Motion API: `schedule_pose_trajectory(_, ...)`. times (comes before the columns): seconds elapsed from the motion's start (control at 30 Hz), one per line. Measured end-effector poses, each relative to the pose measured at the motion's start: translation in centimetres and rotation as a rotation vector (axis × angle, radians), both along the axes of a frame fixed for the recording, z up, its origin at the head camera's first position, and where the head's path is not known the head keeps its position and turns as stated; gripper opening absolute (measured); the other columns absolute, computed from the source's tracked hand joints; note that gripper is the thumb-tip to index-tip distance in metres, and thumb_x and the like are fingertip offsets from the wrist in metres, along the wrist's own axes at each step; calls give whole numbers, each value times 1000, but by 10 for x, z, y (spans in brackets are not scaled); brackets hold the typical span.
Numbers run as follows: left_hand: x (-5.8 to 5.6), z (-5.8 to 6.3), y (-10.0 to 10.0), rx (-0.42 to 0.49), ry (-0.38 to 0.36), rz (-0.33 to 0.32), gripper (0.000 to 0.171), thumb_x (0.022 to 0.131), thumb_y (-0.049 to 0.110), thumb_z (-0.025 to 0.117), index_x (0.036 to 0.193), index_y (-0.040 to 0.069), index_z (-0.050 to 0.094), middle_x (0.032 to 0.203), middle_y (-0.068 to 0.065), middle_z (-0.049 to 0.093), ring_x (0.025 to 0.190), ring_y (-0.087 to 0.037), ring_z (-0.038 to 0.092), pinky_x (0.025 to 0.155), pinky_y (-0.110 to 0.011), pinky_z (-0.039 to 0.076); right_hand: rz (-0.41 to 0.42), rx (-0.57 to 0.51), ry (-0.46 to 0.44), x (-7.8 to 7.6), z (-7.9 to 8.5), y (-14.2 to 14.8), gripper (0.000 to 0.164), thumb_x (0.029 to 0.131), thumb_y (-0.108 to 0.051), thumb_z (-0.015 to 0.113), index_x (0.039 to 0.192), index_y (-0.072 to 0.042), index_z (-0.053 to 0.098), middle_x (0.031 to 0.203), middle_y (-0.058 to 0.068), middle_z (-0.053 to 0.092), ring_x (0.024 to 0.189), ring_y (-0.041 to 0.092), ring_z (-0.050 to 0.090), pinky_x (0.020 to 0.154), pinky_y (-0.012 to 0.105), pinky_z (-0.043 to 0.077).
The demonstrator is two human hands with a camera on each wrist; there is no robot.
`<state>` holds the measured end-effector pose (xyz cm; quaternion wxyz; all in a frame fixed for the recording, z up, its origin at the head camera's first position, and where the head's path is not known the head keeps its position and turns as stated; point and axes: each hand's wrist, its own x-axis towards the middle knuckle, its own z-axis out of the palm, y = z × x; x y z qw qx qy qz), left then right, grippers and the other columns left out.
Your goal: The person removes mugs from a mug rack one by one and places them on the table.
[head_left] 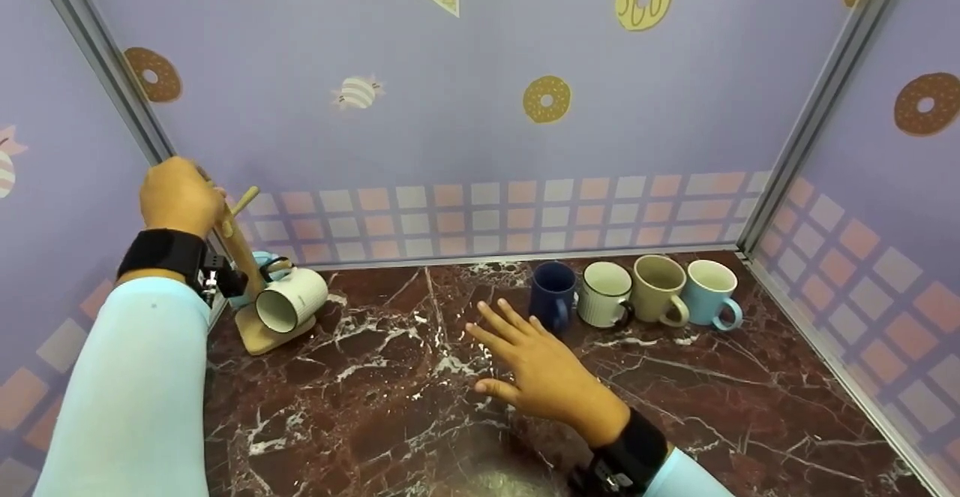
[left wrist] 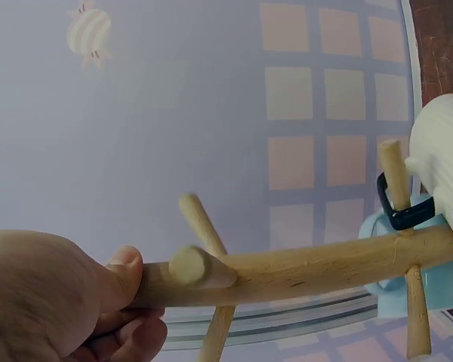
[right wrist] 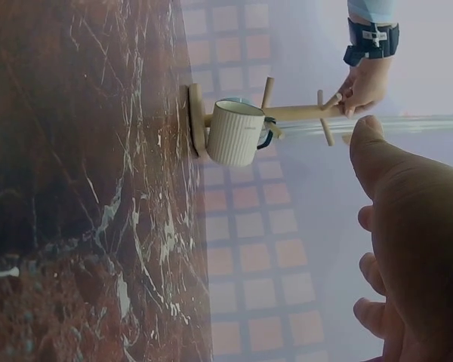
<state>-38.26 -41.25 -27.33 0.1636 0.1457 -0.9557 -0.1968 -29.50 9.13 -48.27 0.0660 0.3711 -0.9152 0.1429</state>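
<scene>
My left hand (head_left: pixel 180 195) grips the top of a wooden mug tree (left wrist: pixel 325 265), thumb and fingers round its post. On a lower peg hangs a white ribbed mug (head_left: pixel 295 299) by its black handle, tipped sideways with its mouth toward the front. Behind the post a light blue mug (left wrist: pixel 396 296) is partly hidden. My right hand (head_left: pixel 536 369) hovers over the table with its fingers spread and straight, holding nothing. Just beyond it stands a dark blue mug (head_left: pixel 553 294); in the head view the fingertips appear apart from it.
Right of the dark blue mug stand a white mug with black handle (head_left: pixel 605 296), an olive mug (head_left: pixel 658 290) and a light blue mug (head_left: pixel 709 292), in a row near the back wall. The dark red marbled tabletop (head_left: pixel 360 422) meets patterned lilac walls (head_left: pixel 465 137).
</scene>
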Motion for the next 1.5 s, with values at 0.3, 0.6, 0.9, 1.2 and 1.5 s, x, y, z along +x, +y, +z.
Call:
schedule_pose_trajectory(0.3, -1, -4, -1, 1, 15, -92, 40, 110, 8, 59, 142, -15, 67, 141, -44, 66, 126, -64, 62, 103, -71, 59, 15, -1, -15, 0, -1, -1, 84, 107, -84, 40, 180, -44, 28, 191, -11, 8, 179, 31, 14, 138, 73, 27)
schedule_pose_trajectory(0.6, -5, -8, 3, -46, 105, -182, 36, 109, 1, 54, 137, -19, 67, 137, -47, 66, 128, -68, 60, 107, -78, 54, 36, 5, -29, 1, 0, -1, 82, 107, -84, 39, 179, -46, 29, 191, -14, 7, 180, 32, 12, 138, 74, 25)
schedule_pose_trajectory(0.9, -7, -10, 9, 14, 74, -182, 37, 114, 1, 51, 145, -14, 64, 141, -44, 64, 129, -65, 60, 105, -74, 57, 47, 12, -18, -1, 0, 0, 83, 107, -84, 39, 179, -45, 30, 191, -14, 11, 180, 31, 14, 138, 74, 26)
schedule_pose_trajectory(1.2, -7, -17, 6, 25, 152, -210, 38, 112, 1, 47, 140, -15, 66, 133, -44, 67, 124, -64, 62, 106, -74, 54, 51, 21, -27, -1, 0, 3, 82, 108, -83, 41, 179, -44, 29, 191, -15, 11, 180, 30, 13, 138, 75, 27)
schedule_pose_trajectory(1.5, -13, -17, 12, 75, 91, -148, 46, 112, 3, 46, 153, -11, 60, 147, -41, 64, 139, -63, 58, 119, -74, 50, 41, 30, -31, -3, 0, 2, 83, 107, -85, 39, 179, -45, 28, 191, -16, 9, 180, 29, 14, 139, 74, 26)
